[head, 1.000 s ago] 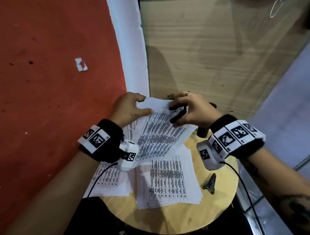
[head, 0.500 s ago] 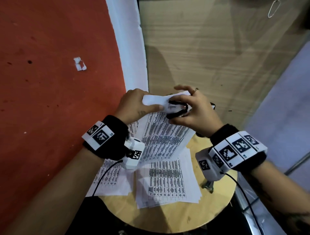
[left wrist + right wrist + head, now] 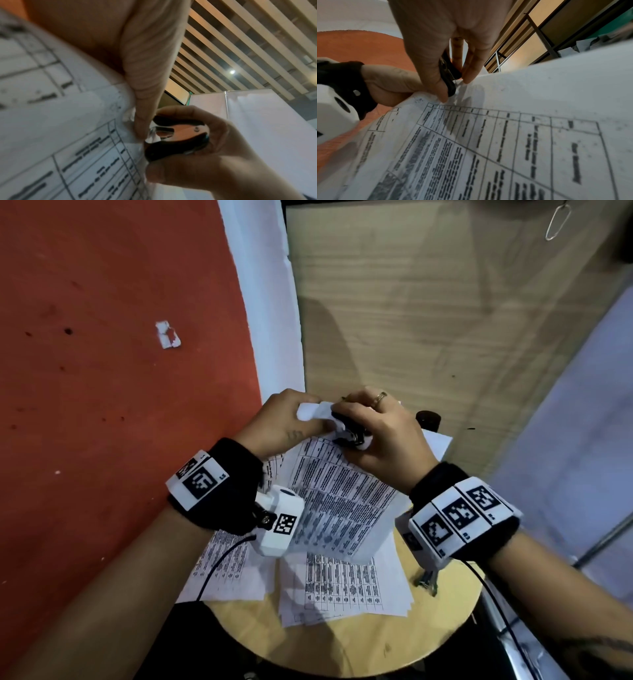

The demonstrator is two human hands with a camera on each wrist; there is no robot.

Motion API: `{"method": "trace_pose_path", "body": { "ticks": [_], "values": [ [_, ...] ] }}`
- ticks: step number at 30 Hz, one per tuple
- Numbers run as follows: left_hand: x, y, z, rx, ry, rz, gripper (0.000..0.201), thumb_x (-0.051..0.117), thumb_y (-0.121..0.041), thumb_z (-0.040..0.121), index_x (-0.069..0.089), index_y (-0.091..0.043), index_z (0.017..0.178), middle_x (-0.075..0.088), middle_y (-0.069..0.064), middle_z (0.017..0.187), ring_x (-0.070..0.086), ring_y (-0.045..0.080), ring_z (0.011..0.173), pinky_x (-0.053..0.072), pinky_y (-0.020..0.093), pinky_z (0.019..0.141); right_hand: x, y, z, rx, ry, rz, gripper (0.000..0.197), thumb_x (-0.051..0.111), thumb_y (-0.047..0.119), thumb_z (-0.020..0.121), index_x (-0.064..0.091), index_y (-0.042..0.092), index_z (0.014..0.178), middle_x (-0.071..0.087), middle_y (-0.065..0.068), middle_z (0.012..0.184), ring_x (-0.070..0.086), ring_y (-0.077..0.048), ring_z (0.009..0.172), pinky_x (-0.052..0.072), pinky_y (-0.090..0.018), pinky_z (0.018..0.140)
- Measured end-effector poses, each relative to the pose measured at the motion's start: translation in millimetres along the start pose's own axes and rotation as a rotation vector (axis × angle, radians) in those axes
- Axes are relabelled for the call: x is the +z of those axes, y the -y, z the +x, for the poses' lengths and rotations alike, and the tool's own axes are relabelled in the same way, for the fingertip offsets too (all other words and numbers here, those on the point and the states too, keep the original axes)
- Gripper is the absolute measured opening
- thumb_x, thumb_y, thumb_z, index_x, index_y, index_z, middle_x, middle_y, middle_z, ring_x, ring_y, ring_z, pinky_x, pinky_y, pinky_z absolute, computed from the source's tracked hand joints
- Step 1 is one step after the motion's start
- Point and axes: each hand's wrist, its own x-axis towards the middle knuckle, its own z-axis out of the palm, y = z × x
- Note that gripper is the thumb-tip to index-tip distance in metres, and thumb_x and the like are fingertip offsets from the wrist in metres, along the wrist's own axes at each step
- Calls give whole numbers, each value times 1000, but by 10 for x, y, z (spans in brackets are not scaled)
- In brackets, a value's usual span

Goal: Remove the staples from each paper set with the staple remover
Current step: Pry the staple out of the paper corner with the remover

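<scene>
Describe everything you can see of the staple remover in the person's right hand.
The staple remover is a small claw type: black, plastic-looking grips over shiny metal jaws joined by a rivet. The right hand pinches it between thumb and fingers, jaws squeezed together at the top corner of the paper set, beside the left hand holding that corner.

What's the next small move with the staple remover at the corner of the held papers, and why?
Probably squeeze and pull the staple remover away from the corner. The right hand grips it with its metal jaws at the top corner of the held papers, and the left hand pinches that corner right beside them, bracing it. The staple itself is not visible, so confirm the bite first.
</scene>
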Motion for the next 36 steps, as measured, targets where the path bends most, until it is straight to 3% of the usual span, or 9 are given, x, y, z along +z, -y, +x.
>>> {"method": "trace_pose_path", "body": {
  "ticks": [2, 4, 7, 15, 20, 24, 27, 30, 36],
  "values": [
    [5, -18, -20, 1, -3, -82, 41, 73, -48, 64, 73, -17, 90, 73, 10, 92, 68, 24, 91, 50, 44, 86, 1, -4, 2, 0, -3, 9, 36, 71, 11, 67, 67, 2, 102, 62, -14, 97, 60, -35, 84, 53, -40, 61],
    [13, -50, -32, -13, -11, -152, 40, 74, -47, 58, 73, -23, 90, 74, 11, 97, 68, 18, 92, 51, 43, 89, 1, -5, 0, -2, -2, 10, 38, 70, 11, 65, 67, 3, 103, 62, -14, 98, 61, -36, 85, 54, -42, 60],
    [35, -78, -41, -28, -12, -209, 36, 75, -46, 53, 73, -26, 82, 73, 8, 91, 65, 10, 82, 51, 36, 85, -10, 4, -5, -11, -7, -1, 41, 71, 12, 62, 67, 3, 102, 63, -15, 96, 62, -36, 86, 54, -42, 59],
    [64, -92, -36, -62, -52, -238, 35, 76, -42, 50, 73, -27, 81, 73, 1, 88, 65, 6, 80, 52, 36, 85, -7, 23, 11, -31, -17, -5, 37, 67, 11, 61, 69, 2, 97, 64, -14, 89, 62, -35, 79, 54, -39, 55],
    [69, -87, -41, -82, -39, -240, 41, 78, -41, 49, 74, -24, 86, 74, 11, 97, 66, 14, 87, 51, 45, 91, 5, 21, 6, -39, -2, -18, 34, 61, 15, 67, 69, 3, 97, 64, -14, 89, 61, -35, 79, 53, -38, 56],
    [85, -105, -42, -114, -71, -241, 43, 77, -43, 44, 72, -26, 83, 73, 10, 93, 65, 10, 81, 54, 34, 84, 23, 16, 3, -26, 0, -35, 34, 61, 17, 66, 69, 3, 96, 63, -14, 88, 61, -34, 77, 53, -34, 55],
    [97, -103, -40, -135, -70, -260, 33, 84, -22, 57, 72, -22, 88, 72, 10, 92, 64, 11, 81, 53, 29, 81, 39, 15, -3, -24, 2, -46, 38, 67, 13, 59, 69, 2, 95, 63, -15, 87, 61, -35, 76, 53, -35, 54],
    [94, -101, -49, -144, -66, -291, 27, 75, 1, 73, 71, -14, 95, 70, 13, 95, 64, 15, 85, 53, 31, 83, 41, 18, 1, -24, 4, -37, 37, 68, 13, 59, 70, 2, 94, 63, -15, 86, 61, -35, 75, 53, -38, 53],
    [69, -102, -60, -144, -51, -328, 40, 75, -18, 61, 71, 1, 95, 70, 22, 103, 64, 18, 83, 52, 43, 88, 28, 31, 23, -31, -20, -40, 28, 60, 20, 72, 71, 4, 93, 63, -14, 82, 61, -34, 73, 52, -35, 53]
  ]
}}
